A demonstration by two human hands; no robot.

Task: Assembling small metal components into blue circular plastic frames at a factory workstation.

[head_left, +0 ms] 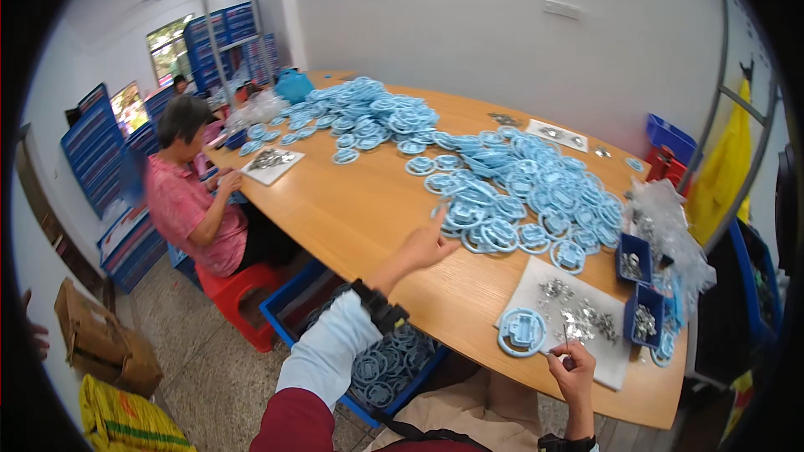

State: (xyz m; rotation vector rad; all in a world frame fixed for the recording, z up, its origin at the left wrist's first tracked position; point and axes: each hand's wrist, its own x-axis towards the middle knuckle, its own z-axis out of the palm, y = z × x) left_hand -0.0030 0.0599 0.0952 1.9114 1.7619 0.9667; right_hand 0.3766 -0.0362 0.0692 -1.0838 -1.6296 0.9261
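Observation:
My left hand point(425, 246) reaches over the table to the near edge of a large pile of light-blue round plastic parts point(536, 176). Its index finger points out and the hand looks empty; whether a fingertip touches a part I cannot tell. Close to the table's front edge, my right hand point(574, 375) is closed around a thin dark tool point(565, 336), its exact kind too small to make out. Beside that hand, one light-blue round part point(521, 343) lies partly on a white board point(611, 364). Small shiny metal pieces point(586, 320) are scattered over the board.
Two small blue bins point(634, 258) of metal pieces stand right of the board, near clear plastic bags point(670, 218). Below the table edge is a blue crate point(364, 406) of round parts. A co-worker in pink point(197, 188) sits at the left on a red stool point(239, 289).

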